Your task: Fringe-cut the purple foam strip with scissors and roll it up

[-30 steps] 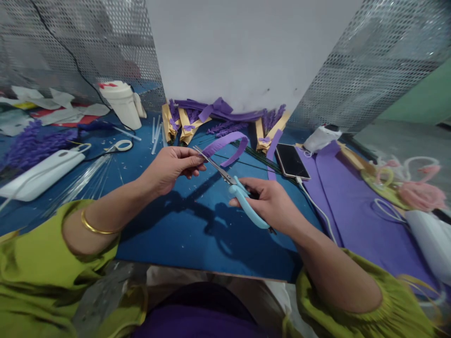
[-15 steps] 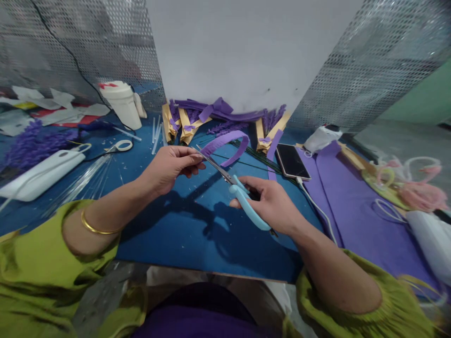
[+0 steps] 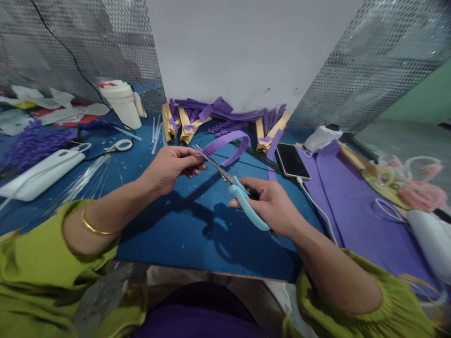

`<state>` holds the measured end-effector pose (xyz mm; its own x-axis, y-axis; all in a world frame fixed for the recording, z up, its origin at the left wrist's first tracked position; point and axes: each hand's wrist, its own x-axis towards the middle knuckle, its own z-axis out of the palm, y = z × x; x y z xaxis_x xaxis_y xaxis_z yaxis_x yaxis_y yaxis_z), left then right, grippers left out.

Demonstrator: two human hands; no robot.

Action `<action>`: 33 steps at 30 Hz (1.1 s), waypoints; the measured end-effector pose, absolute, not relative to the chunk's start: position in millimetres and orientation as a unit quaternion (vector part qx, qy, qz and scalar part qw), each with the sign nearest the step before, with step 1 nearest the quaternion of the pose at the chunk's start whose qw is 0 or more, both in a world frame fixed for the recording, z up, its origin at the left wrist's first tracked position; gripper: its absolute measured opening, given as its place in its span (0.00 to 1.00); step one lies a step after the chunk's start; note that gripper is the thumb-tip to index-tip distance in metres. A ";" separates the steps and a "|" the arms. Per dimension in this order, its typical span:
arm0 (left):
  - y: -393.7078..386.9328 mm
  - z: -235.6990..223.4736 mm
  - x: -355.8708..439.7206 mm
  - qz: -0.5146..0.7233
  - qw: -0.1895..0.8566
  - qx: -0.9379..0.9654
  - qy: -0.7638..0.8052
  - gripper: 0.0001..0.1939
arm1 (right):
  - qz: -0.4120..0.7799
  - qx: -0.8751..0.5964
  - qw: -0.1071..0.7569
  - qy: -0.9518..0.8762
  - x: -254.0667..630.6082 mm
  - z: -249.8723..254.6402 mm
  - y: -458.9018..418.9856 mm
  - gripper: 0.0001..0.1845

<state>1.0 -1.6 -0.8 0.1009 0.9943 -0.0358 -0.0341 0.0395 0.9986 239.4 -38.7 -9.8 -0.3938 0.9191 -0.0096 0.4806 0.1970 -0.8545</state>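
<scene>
My left hand (image 3: 171,167) pinches one end of a curved purple foam strip (image 3: 228,143), holding it above the blue table (image 3: 183,225). My right hand (image 3: 271,204) is closed round the light-blue handles of a pair of scissors (image 3: 234,188). The steel blades point up and left, and their tips meet the strip right beside my left fingertips. The strip arcs away to the right and back down toward the table.
Behind the strip lie purple foam pieces and tan paper bundles (image 3: 183,123). A phone (image 3: 291,161) with a white cable lies right of them on a purple sheet (image 3: 355,211). A white cup (image 3: 121,103), a white power bank (image 3: 38,173) and clear sticks (image 3: 84,180) are at the left.
The scissor blades have shifted very slightly along the strip's end. Both hands stay almost where they were.
</scene>
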 end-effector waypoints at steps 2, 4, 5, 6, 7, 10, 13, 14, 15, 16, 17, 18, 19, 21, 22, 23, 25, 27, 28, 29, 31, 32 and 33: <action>-1.7 -0.4 1.3 0.475 0.542 0.505 0.475 0.09 | 0.418 -0.477 0.266 -0.726 240.0 -9.9 -39.2 0.11; -1.8 0.4 1.7 0.474 0.541 0.504 0.478 0.09 | 0.418 -0.474 0.266 -0.728 240.3 -10.1 -39.5 0.12; -2.0 0.8 1.8 0.473 0.541 0.503 0.480 0.09 | 0.416 -0.475 0.265 -0.729 240.3 -10.3 -39.6 0.12; -2.1 1.1 2.0 0.473 0.540 0.502 0.482 0.09 | 0.412 -0.476 0.264 -0.731 240.3 -10.5 -39.6 0.12; -2.2 1.3 2.0 0.473 0.539 0.501 0.485 0.09 | 0.408 -0.477 0.263 -0.732 240.2 -10.6 -39.5 0.13; -2.4 1.0 1.7 0.475 0.536 0.499 0.488 0.09 | 0.403 -0.477 0.260 -0.737 240.0 -11.1 -38.8 0.15; -2.4 0.3 1.1 0.474 0.540 0.499 0.484 0.09 | 0.402 -0.475 0.260 -0.738 240.1 -11.5 -38.0 0.14; -2.4 0.2 0.9 0.474 0.541 0.499 0.483 0.09 | 0.403 -0.476 0.260 -0.737 240.3 -11.7 -37.9 0.14; -2.5 0.3 0.8 0.473 0.543 0.499 0.481 0.09 | 0.403 -0.475 0.260 -0.738 240.4 -11.8 -37.9 0.14; -2.5 0.5 0.8 0.472 0.545 0.499 0.481 0.09 | 0.403 -0.474 0.260 -0.739 240.5 -11.9 -37.9 0.14; -2.6 0.8 0.8 0.470 0.547 0.499 0.481 0.09 | 0.402 -0.473 0.260 -0.740 240.6 -12.1 -37.9 0.14; -2.6 1.2 0.8 0.468 0.548 0.498 0.482 0.09 | 0.402 -0.472 0.261 -0.740 240.7 -12.1 -38.0 0.14; -2.7 1.6 0.8 0.466 0.549 0.498 0.483 0.08 | 0.402 -0.471 0.260 -0.741 240.8 -12.1 -38.0 0.14; -2.8 2.3 1.0 0.465 0.550 0.497 0.484 0.08 | 0.400 -0.472 0.260 -0.742 240.9 -12.1 -38.0 0.14; -2.8 2.6 1.1 0.464 0.550 0.496 0.485 0.07 | 0.398 -0.473 0.259 -0.742 241.0 -12.1 -37.9 0.15; -2.8 2.8 1.2 0.464 0.550 0.495 0.487 0.07 | 0.396 -0.473 0.259 -0.743 241.1 -12.0 -37.8 0.15; -2.9 3.1 1.4 0.462 0.551 0.493 0.489 0.05 | 0.392 -0.473 0.258 -0.745 241.2 -11.9 -37.6 0.16; -3.0 2.9 1.3 0.462 0.555 0.491 0.488 0.05 | 0.392 -0.472 0.256 -0.747 241.0 -11.8 -37.4 0.16; -3.1 2.7 1.2 0.463 0.558 0.489 0.485 0.05 | 0.392 -0.472 0.254 -0.748 240.9 -11.6 -37.4 0.16; -3.1 2.3 0.9 0.462 0.562 0.487 0.483 0.05 | 0.391 -0.473 0.252 -0.748 240.7 -11.5 -37.4 0.15; -2.8 1.4 0.2 0.461 0.566 0.485 0.481 0.05 | 0.391 -0.475 0.249 -0.747 240.6 -11.4 -37.5 0.15; -2.5 0.9 -0.3 0.460 0.568 0.484 0.481 0.05 | 0.392 -0.476 0.249 -0.747 240.7 -11.4 -37.6 0.16; -2.1 0.5 -0.7 0.459 0.570 0.483 0.480 0.05 | 0.394 -0.475 0.250 -0.746 240.9 -11.5 -37.5 0.16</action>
